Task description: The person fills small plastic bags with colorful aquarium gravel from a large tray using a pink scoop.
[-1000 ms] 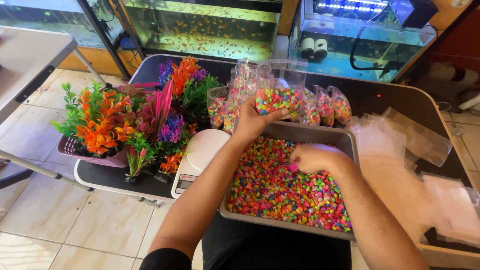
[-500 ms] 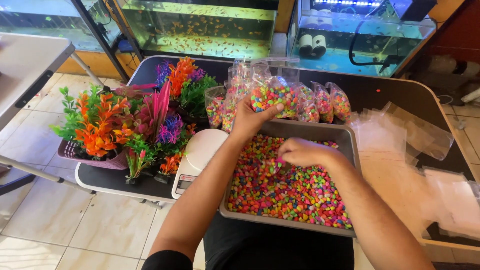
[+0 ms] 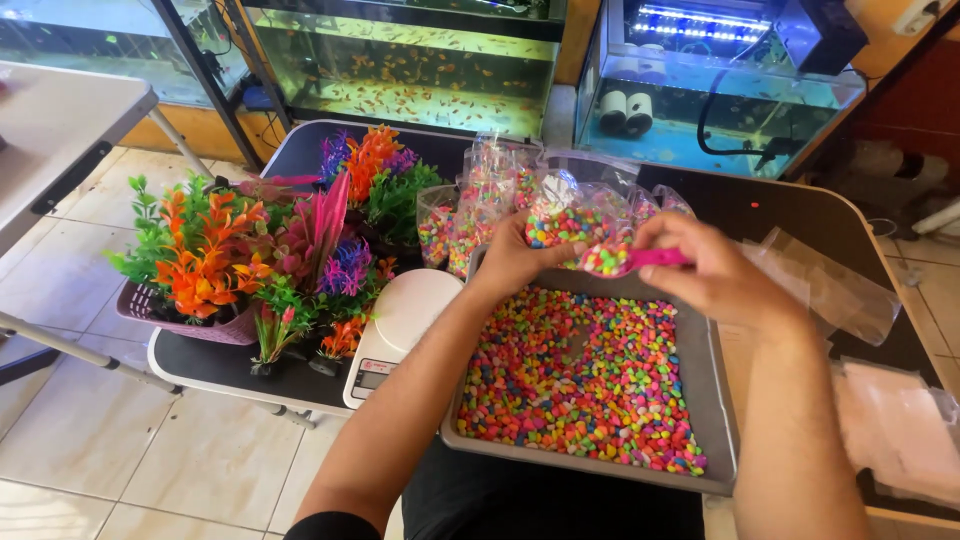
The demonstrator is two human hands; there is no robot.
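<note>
My left hand [image 3: 520, 262] grips a clear plastic bag [image 3: 572, 208] partly filled with multicoloured gravel, held over the far edge of a grey tray [image 3: 722, 420]. My right hand [image 3: 712, 272] holds a pink scoop [image 3: 635, 259] heaped with gravel, its tip at the bag's mouth. The tray sits in front of me and is filled with bright mixed-colour gravel [image 3: 585, 385].
A white kitchen scale [image 3: 395, 322] stands left of the tray. Artificial aquarium plants [image 3: 262, 255] in a pink basket crowd the table's left end. Several filled gravel bags [image 3: 455, 220] stand behind the tray. Empty clear bags [image 3: 840, 290] lie to the right. Fish tanks [image 3: 420, 60] line the back.
My right hand rose out of the tray's gravel with the loaded pink scoop and moved up to the bag's mouth. My left hand kept hold of the bag.
</note>
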